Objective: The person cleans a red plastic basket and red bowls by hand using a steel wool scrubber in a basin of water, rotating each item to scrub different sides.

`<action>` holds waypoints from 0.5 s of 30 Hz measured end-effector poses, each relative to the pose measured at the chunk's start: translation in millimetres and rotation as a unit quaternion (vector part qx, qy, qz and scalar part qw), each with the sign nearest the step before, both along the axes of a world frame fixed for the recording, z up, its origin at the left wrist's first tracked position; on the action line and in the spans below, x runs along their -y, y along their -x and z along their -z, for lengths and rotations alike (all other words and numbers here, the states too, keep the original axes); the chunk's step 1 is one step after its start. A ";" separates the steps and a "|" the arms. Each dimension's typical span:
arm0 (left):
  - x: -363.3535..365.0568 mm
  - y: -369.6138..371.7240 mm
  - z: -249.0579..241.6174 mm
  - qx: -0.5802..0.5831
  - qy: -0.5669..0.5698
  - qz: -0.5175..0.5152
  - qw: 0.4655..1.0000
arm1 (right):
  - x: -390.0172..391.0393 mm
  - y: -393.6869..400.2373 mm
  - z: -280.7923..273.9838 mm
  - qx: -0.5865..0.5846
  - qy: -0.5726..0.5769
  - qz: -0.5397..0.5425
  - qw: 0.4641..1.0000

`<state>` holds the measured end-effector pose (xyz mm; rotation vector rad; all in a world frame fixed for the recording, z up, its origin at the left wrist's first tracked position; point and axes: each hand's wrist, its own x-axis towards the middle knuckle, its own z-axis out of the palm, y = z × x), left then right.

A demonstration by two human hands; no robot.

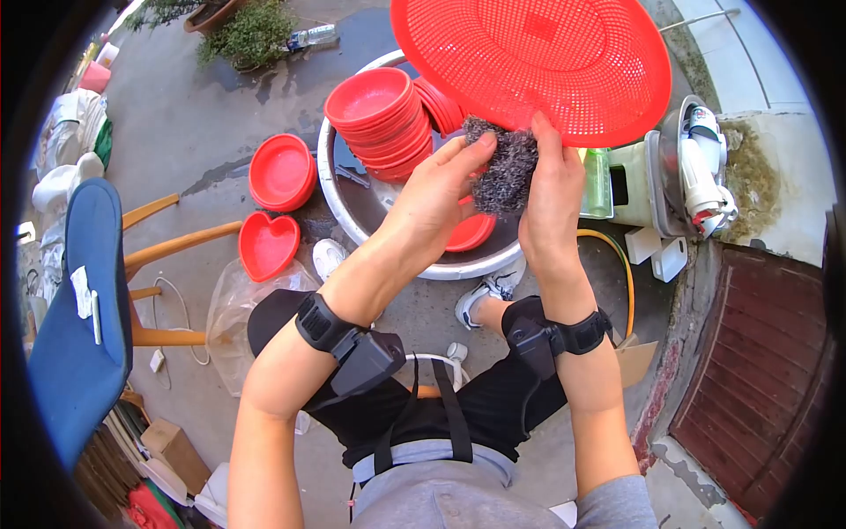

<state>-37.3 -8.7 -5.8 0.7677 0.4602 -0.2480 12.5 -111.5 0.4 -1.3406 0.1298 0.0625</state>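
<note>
A dark grey steel wool scrubber (504, 176) is held up between my two hands. My left hand (441, 189) grips it from the left, thumb and fingers closed at its upper edge. On the other side, my right hand (551, 194) presses against it, with fingertips overlapping the rim of a red mesh basket (564, 66). The basket tilts over the far side of a big metal basin (419, 264). Inside the basin stand a tall stack of red bowls (374, 119) and another stack behind it. Part of a red dish (471, 234) shows beneath my hands.
Left of the basin, round red bowls (280, 172) and a heart-shaped red bowl (269, 247) rest on the ground. A blue chair (92, 317) stands at the left. To the right are a green bottle (597, 182), a yellow hose (627, 273) and white containers (670, 257).
</note>
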 end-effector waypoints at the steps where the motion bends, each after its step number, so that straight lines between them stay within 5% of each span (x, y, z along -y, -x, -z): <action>1: -1.6 0.1 2.2 -0.007 0.006 -0.026 1.000 | 1.8 0.6 1.3 -0.002 0.013 -0.020 1.000; 6: -12.5 1.5 4.3 0.028 -0.033 -0.042 0.998 | 13.5 -11.4 -1.0 -0.021 0.006 -0.021 1.000; 10: -14.0 1.5 5.4 0.047 -0.241 -0.047 0.968 | 17.6 -15.5 -1.9 0.004 0.047 -0.026 0.999; 12: -16.7 -1.4 0.7 0.205 -0.558 -0.097 0.798 | 15.3 -12.7 -2.5 0.014 0.062 -0.033 0.997; 15: -23.7 -6.2 -16.5 0.234 -0.661 -0.125 0.702 | 10.4 -6.0 0.1 0.028 0.105 -0.046 0.993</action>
